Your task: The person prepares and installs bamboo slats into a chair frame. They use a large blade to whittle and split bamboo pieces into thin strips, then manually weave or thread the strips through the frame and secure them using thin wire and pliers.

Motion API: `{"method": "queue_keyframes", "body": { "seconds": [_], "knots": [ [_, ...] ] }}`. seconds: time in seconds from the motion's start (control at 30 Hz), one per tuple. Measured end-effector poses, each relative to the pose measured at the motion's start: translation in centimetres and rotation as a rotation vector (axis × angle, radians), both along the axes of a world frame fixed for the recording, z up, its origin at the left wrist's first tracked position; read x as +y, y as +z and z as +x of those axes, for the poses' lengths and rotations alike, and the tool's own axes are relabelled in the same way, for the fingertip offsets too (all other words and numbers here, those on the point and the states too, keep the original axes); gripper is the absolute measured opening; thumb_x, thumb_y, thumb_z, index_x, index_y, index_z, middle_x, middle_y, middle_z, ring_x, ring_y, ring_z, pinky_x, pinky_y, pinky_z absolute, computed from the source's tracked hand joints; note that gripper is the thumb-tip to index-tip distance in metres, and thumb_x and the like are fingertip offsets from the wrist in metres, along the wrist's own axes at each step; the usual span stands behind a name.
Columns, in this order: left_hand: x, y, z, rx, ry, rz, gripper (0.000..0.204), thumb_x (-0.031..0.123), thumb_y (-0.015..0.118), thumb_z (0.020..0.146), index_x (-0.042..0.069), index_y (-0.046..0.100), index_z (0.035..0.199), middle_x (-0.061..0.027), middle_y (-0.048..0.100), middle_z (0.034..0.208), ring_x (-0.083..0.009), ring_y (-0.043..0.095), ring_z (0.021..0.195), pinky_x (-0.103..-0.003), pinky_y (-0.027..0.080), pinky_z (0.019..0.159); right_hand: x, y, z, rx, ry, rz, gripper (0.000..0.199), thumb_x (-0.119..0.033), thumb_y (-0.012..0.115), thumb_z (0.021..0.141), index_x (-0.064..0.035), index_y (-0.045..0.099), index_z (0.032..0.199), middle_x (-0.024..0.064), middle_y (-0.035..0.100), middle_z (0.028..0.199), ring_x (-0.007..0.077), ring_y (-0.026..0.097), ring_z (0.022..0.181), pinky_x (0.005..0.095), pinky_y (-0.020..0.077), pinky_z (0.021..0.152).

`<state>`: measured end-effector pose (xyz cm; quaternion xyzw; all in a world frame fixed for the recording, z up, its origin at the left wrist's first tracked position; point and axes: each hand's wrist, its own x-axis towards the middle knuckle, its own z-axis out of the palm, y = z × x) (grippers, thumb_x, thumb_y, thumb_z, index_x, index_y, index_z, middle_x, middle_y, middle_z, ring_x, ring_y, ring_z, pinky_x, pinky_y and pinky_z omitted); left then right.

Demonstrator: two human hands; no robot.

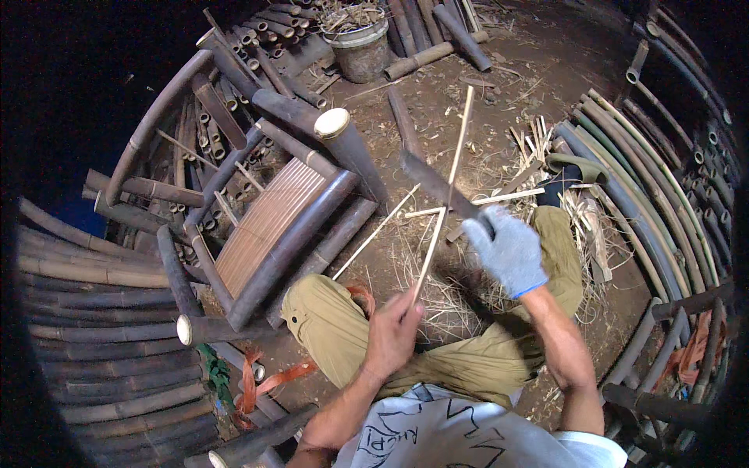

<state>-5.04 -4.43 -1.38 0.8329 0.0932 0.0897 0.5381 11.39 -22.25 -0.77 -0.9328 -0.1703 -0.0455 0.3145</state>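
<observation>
Between the thumb and fingers of my bare left hand (393, 334) is the near end of a long pale bamboo strip (431, 248), which points up and away from me. My right hand (505, 251), in a grey knit glove with a blue cuff, is closed round the handle of a machete (429, 178). Its broad dark blade reaches up and left and crosses the strip; I cannot tell whether the edge touches it. More pale strips (378, 232) lie on the ground past my knees, and thin shavings (449, 316) are scattered between my legs.
A bamboo chair frame with a slatted seat (273, 222) stands at my left, beside a bamboo slat bench (109, 335). Bamboo poles (636, 179) are stacked on the right. A bucket of scraps (357, 51) stands at the back. Orange strapping (265, 378) lies near my left knee.
</observation>
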Motion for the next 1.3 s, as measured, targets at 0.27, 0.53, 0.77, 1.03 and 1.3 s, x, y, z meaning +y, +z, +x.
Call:
{"method": "queue_keyframes", "body": {
  "seconds": [0.27, 0.53, 0.77, 1.03, 1.3],
  "knots": [
    [2.8, 0.6, -7.2, 0.215, -0.083, 0.067, 0.032, 0.005, 0.058, 0.094, -0.002, 0.061, 0.125, -0.0108, 0.065, 0.090, -0.0184, 0.062, 0.084, -0.030, 0.050, 0.078, -1.0, 0.5, 4.9, -0.002, -0.112, 0.002, 0.052, -0.056, 0.053, 0.093, -0.0056, 0.064, 0.090, 0.0216, 0.067, 0.082, 0.0416, 0.066, 0.083, 0.0496, 0.0512, 0.072],
    [5.3, 1.0, -6.8, 0.316, -0.059, -0.509, 0.035, 0.021, 0.038, 0.108, 0.000, 0.057, 0.128, -0.0009, 0.052, 0.068, -0.0053, 0.042, 0.047, -0.020, 0.034, 0.043, -2.9, 1.6, 7.6, -0.043, -0.158, 0.153, 0.051, -0.050, 0.052, 0.096, -0.0019, 0.064, 0.086, 0.0250, 0.064, 0.082, 0.0435, 0.064, 0.081, 0.0478, 0.0486, 0.069],
    [2.2, 3.6, 4.3, 0.125, 0.059, -0.676, 0.028, 0.026, 0.045, 0.105, 0.004, 0.056, 0.090, 0.0004, 0.050, 0.063, -0.0048, 0.042, 0.045, -0.021, 0.033, 0.038, 2.5, 1.7, -4.3, -0.036, 0.232, 0.168, 0.030, -0.033, 0.074, 0.081, -0.0060, 0.063, 0.088, 0.0170, 0.063, 0.076, 0.0380, 0.064, 0.070, 0.0435, 0.0505, 0.062],
    [0.5, 3.2, 3.6, 0.134, 0.149, -0.632, 0.029, 0.024, 0.047, 0.105, 0.001, 0.061, 0.118, 0.0023, 0.052, 0.064, -0.0041, 0.043, 0.048, -0.021, 0.034, 0.040, 3.7, 0.0, -4.5, -0.087, 0.184, 0.152, 0.035, -0.040, 0.074, 0.082, -0.0073, 0.064, 0.089, 0.0172, 0.064, 0.077, 0.0390, 0.064, 0.071, 0.0439, 0.0510, 0.063],
    [1.8, 2.6, -1.4, 0.196, 0.112, -0.566, 0.045, 0.023, 0.048, 0.105, 0.009, 0.043, 0.147, 0.0031, 0.052, 0.067, -0.0034, 0.043, 0.051, -0.019, 0.035, 0.044, 5.2, 0.0, -1.5, -0.109, 0.116, 0.172, 0.042, -0.050, 0.064, 0.088, -0.0082, 0.068, 0.091, 0.0172, 0.068, 0.079, 0.0370, 0.067, 0.073, 0.0445, 0.0516, 0.066]
  ]
}}
